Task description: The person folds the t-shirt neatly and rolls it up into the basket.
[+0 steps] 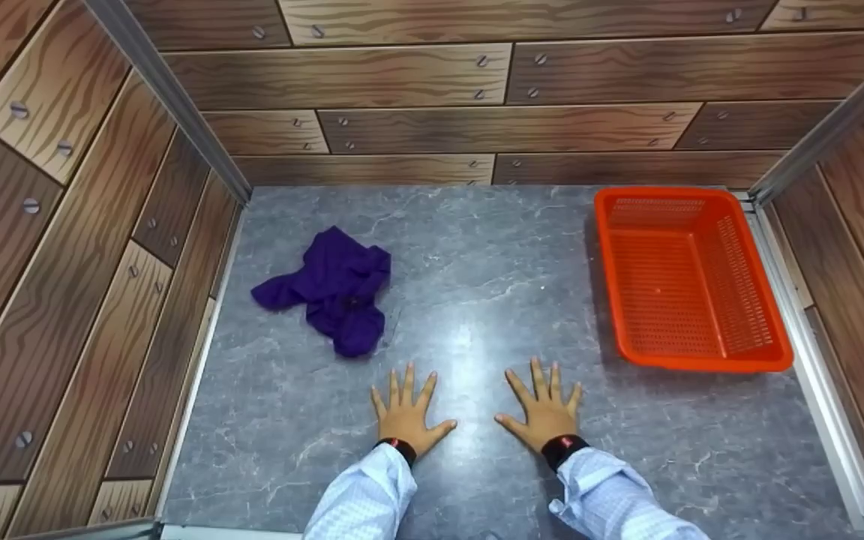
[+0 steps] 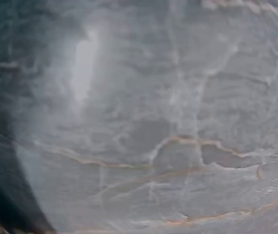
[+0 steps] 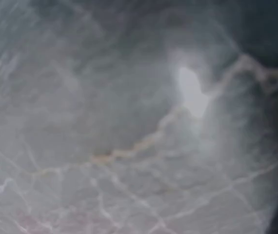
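Note:
In the head view my left hand (image 1: 406, 416) lies palm down on the grey marbled surface, its fingers spread. My right hand (image 1: 547, 411) is placed the same way to its right, thumb pointing toward the left one. Neither holds anything. A crumpled purple cloth (image 1: 338, 289) lies beyond the left hand, a little to the left of its fingertips. To the right and farther back stands an orange plastic basket (image 1: 631, 361) with perforated walls and nothing inside. Both wrist views show only the marbled surface close up, with dark shadow at one side.
Wood-patterned panels rise as a back wall (image 1: 417, 79), a left wall (image 1: 64, 285) and a right wall (image 1: 863, 195) around the marbled surface (image 1: 477, 262). Metal strips (image 1: 814, 405) edge it at the sides. The basket stands close to the right edge.

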The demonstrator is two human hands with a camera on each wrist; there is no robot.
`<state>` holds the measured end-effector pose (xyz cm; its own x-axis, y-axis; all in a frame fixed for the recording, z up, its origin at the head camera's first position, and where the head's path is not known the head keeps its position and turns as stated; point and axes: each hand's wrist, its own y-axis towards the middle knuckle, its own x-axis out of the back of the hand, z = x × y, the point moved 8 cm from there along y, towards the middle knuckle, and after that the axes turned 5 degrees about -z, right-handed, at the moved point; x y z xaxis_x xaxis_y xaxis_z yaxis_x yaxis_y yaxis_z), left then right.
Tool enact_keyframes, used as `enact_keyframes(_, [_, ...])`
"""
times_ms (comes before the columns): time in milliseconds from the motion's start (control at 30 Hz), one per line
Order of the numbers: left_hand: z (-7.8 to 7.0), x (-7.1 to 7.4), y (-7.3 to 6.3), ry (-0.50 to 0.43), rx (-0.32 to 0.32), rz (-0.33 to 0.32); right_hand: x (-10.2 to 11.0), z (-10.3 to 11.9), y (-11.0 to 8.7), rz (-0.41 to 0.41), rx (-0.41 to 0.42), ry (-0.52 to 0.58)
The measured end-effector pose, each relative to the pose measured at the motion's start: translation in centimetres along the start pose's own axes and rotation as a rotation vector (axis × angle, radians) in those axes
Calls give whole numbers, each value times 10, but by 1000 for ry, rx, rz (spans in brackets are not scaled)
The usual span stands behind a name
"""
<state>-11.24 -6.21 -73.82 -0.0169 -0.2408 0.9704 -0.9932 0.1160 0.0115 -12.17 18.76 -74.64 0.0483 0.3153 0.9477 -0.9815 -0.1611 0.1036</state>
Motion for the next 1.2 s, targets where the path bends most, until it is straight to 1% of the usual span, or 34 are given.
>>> enact_keyframes(100, [4, 6, 12, -7, -25, -34, 6, -1, 4, -1, -9, 9])
enact_keyframes(167, [10, 13, 20, 2, -27, -63, 11, -1, 6, -1, -13, 18])
enact_keyframes(300, [27, 32, 39, 17, -15, -159, 16, -1, 10, 6, -27, 31])
enact_keyframes(367, [37, 43, 48, 15, 9, -193, 17, 0, 12, 19, -35, 45])
enact_keyframes(433, [47, 52, 58, 11, 41, -211, 18, 2, 14, 30, -38, 52])
enact_keyframes(533, [62, 66, 69, -1, 104, -216, 20, 8, 18, 33, -35, 64])
enact_keyframes(600, [72, 73, 74, -8, 145, -222, 23, 12, 21, 16, -21, 52])
enact_keyframes(700, [86, 78, 76, -28, 202, -231, 27, 19, 24, -28, 5, 49])
enact_keyframes(800, [97, 77, 74, -63, 241, -216, 30, 24, 26, -56, 28, 58])
enact_keyframes(867, [101, 74, 72, -95, 253, -192, 31, 27, 26, -51, 30, 75])
enact_keyframes(933, [104, 72, 70, -129, 266, -160, 31, 28, 27, -31, 25, 93])
enact_keyframes(1067, [107, 70, 70, -170, 293, -126, 30, 31, 28, 14, 11, 118])
enact_keyframes(1133, [106, 71, 71, -179, 305, -130, 32, 34, 30, 25, 11, 119])
enact_keyframes(1200, [105, 75, 73, -184, 308, -154, 35, 37, 32, 24, 17, 119])
